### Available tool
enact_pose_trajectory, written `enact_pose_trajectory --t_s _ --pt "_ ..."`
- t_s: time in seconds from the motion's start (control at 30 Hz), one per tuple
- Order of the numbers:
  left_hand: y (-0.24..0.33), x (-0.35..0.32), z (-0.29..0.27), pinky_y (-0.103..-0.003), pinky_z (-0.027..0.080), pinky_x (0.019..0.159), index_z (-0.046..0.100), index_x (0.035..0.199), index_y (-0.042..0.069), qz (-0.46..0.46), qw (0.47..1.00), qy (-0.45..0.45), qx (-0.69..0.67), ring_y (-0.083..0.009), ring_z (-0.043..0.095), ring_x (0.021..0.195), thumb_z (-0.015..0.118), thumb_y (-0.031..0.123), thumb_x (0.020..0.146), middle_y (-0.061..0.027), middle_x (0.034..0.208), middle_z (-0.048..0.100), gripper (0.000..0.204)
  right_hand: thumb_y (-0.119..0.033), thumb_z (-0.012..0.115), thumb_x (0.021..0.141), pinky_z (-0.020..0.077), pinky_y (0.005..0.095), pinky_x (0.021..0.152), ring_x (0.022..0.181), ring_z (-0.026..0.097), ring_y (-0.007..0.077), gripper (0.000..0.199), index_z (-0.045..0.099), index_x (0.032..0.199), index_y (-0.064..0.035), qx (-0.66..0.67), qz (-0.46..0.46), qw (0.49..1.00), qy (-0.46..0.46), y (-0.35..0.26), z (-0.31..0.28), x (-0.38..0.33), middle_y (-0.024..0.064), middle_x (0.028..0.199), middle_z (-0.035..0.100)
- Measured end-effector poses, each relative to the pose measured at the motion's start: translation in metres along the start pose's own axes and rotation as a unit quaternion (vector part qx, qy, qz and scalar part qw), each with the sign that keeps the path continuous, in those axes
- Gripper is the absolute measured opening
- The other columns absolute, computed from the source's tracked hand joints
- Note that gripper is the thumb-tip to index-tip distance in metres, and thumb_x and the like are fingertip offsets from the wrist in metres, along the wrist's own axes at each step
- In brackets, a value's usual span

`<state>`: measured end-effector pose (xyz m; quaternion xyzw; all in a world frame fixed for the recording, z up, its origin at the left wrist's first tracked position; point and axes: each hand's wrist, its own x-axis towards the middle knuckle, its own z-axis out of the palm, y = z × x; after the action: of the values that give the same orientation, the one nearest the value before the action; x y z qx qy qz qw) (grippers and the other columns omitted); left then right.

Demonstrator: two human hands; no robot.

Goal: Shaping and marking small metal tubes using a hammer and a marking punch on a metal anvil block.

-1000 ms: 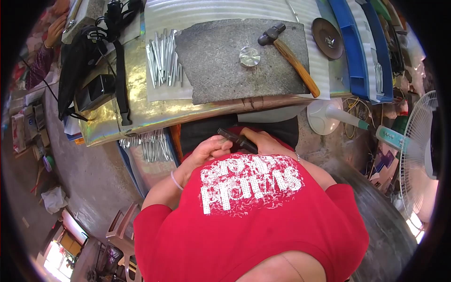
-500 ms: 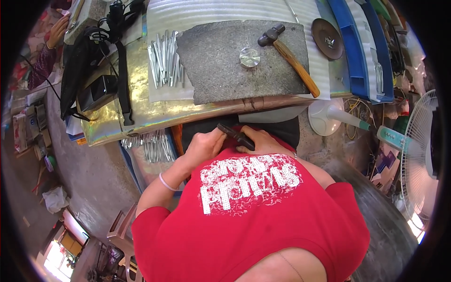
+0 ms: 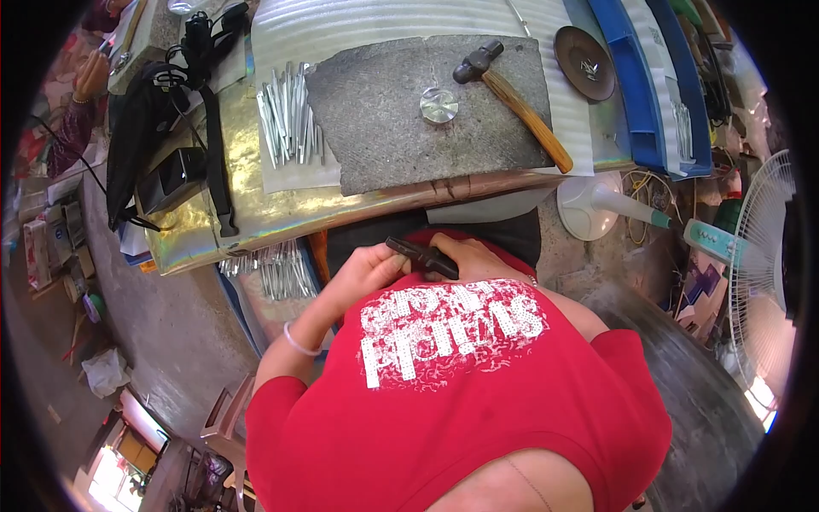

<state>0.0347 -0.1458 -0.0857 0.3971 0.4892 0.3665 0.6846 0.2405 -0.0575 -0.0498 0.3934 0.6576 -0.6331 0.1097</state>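
In front of my stomach, below the bench edge, I hold a dark, bar-shaped object (image 3: 421, 258) whose kind I cannot make out. My left hand (image 3: 374, 270) is closed with its fingertips pinched beside the object's left end. Around its right part my right hand (image 3: 471, 258) is closed, its lower fingers hidden. On the bench ahead lies a grey stone slab (image 3: 375, 145). A round shiny metal disc (image 3: 438, 106) rests on it, and beside that a hammer (image 3: 525, 115) with a wooden handle, which reaches past the slab's right edge.
Silvery metal rods (image 3: 288, 115) lie left of the slab, with a black bag (image 3: 145, 128) and straps farther left. A brown dish (image 3: 584, 64) with small pieces and a blue tray (image 3: 627, 85) stand right. A fan (image 3: 759, 282) is at far right. Another person's hand (image 3: 90, 77) shows upper left.
The dark object has tipped slightly and shifted left in my hands. My left fingers have drawn down along its left end. The whole view has turned a little.
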Motion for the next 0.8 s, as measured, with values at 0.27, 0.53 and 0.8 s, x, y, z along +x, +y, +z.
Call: enact_pose_trajectory --t_s 0.27,0.53,0.8 --pt "-0.014 0.0 -0.001 -0.036 0.042 0.04 0.055 0.087 0.006 0.206 0.821 0.144 0.513 -0.0257 0.057 0.048 0.062 0.012 0.083 -0.01 0.057 0.053 0.01 -0.033 0.067 0.081 0.0426 0.0384 0.064 0.073 0.062 0.0341 0.037 0.046 0.092 -0.0043 -0.025 0.035 0.999 -0.023 -0.001 -0.001 0.007 0.0193 0.073 0.059" --pt "-0.001 -0.003 -0.012 -0.026 0.043 0.056 0.056 0.09 0.003 -0.016 0.998 -0.021 0.056 -0.0094 0.055 0.06 0.055 0.02 0.092 -0.0037 0.065 0.053 0.017 -0.032 0.068 0.08 0.0441 0.0393 0.068 0.08 0.063 0.0358 0.038 0.047 0.095 -0.0045 -0.041 0.032 0.998 -0.019 -0.004 0.002 0.005 0.0198 0.081 0.062" --pt "-0.008 -0.004 -0.014 -0.018 0.034 0.052 0.054 0.084 0.005 -0.161 0.908 -0.129 -0.365 -0.0012 0.04 0.057 0.054 0.024 0.093 0.0064 0.065 0.046 0.021 -0.034 0.068 0.079 0.0437 0.0407 0.069 0.081 0.062 0.0378 0.04 0.049 0.099 -0.0055 -0.015 0.019 0.999 -0.031 -0.004 0.0 0.003 0.0212 0.083 0.062"
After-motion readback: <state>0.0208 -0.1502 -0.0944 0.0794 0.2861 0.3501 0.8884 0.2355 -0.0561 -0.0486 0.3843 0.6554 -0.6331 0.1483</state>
